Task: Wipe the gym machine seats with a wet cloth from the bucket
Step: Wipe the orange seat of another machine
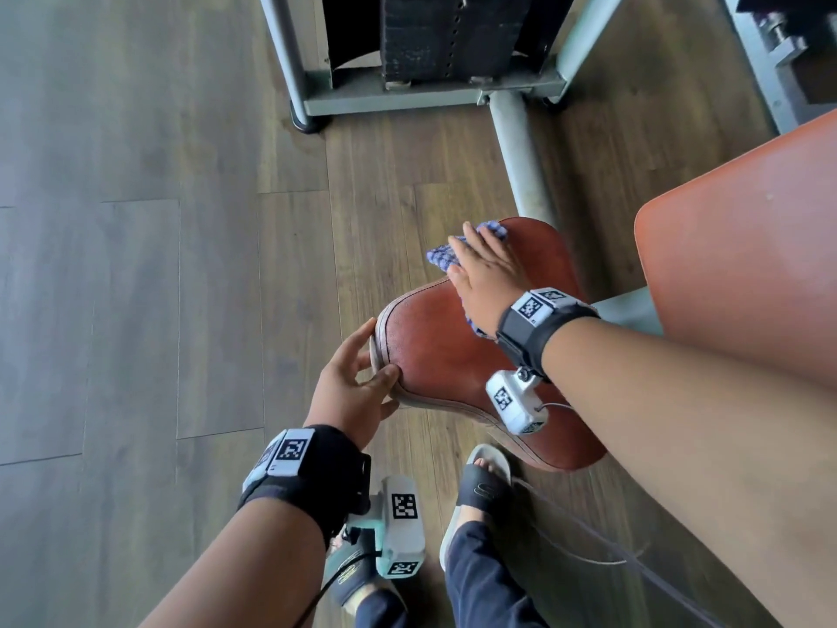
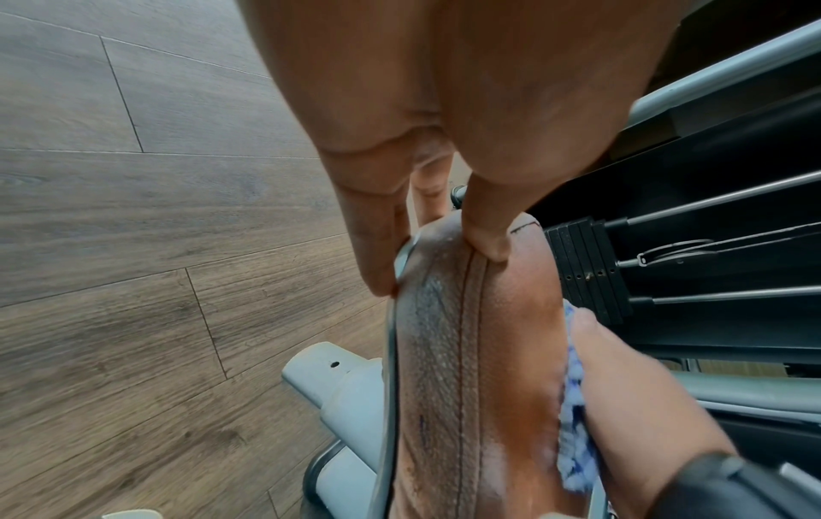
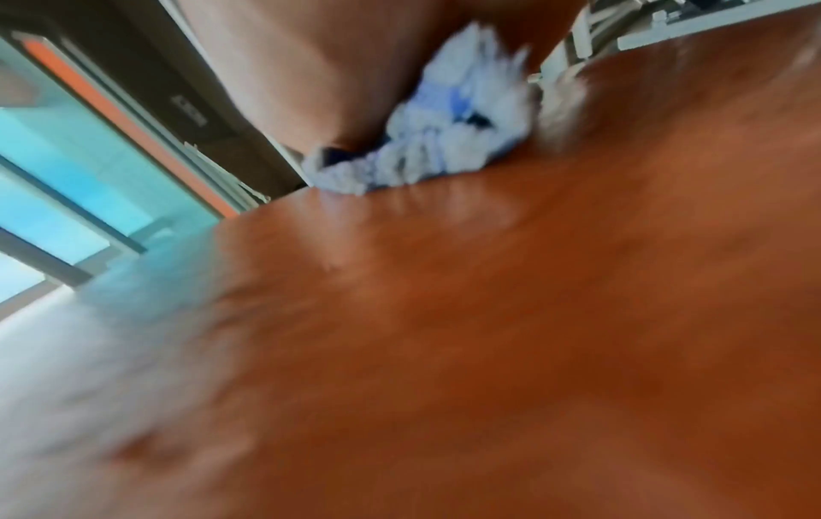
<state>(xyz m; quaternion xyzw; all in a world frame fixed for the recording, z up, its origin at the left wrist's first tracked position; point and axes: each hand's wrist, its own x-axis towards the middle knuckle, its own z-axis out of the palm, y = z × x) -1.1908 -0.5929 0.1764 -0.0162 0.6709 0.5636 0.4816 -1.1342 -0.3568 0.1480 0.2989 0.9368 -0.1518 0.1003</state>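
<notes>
Your left hand [image 1: 351,392] grips the near left edge of the brown seat [image 1: 435,351], thumb on top and fingers curled under the rim. Your right hand [image 1: 487,276] lies flat, fingers straight, pressing the blue cloth [image 1: 441,256] onto the seat's far left edge; the cloth pokes out past your fingertips. Just beside the seat, on its right, is an orange pad [image 1: 747,247]. Farther off, a grey machine frame [image 1: 430,95] stands on the wooden floor [image 1: 136,265].

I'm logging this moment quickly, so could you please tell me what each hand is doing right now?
Left hand: grips the near edge of the brown seat, thumb on top.
Right hand: open, fingers flat, pressing the blue cloth onto the seat.
</notes>
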